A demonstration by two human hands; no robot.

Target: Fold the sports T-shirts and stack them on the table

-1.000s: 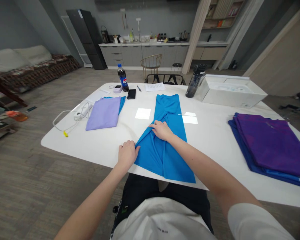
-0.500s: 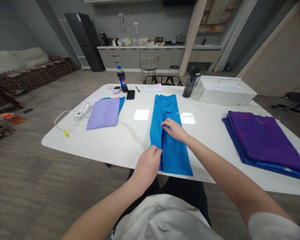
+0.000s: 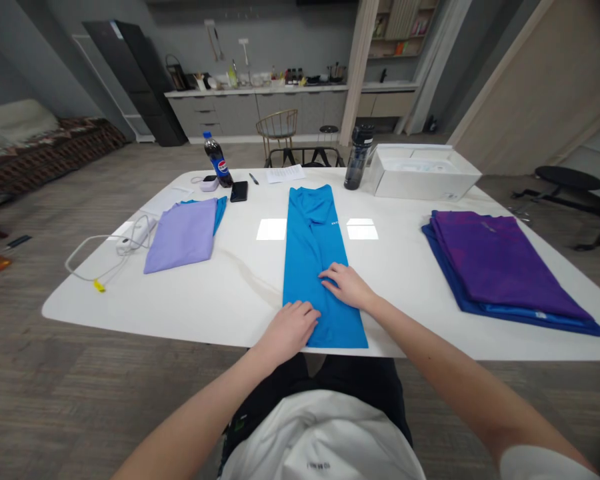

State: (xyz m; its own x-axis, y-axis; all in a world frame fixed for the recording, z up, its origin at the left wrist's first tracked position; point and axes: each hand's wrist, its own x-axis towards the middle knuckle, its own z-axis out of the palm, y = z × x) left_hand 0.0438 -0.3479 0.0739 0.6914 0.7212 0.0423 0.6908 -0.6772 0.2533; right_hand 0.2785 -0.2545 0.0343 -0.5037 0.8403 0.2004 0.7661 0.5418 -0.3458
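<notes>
A blue shirt lies folded into a long strip on the white table, its near hem close to the table's front edge. My left hand rests on the near left part of the cloth, fingers laid on it and not gripping. Farther up, my right hand touches the right half of the shirt with its fingers apart. Small white lettering shows on the shirt's right side, and a folded sleeve lies near its far end.
Folded lilac cloth lies left, beside a white power strip with a cable. A cola bottle, phone, dark tumbler and white box stand or lie along the back. Folded purple clothes are stacked right.
My left hand has brought the shirt's left edge over to the right and let go, so the strip is narrower and flatter. My right hand has moved slightly toward the near hem.
</notes>
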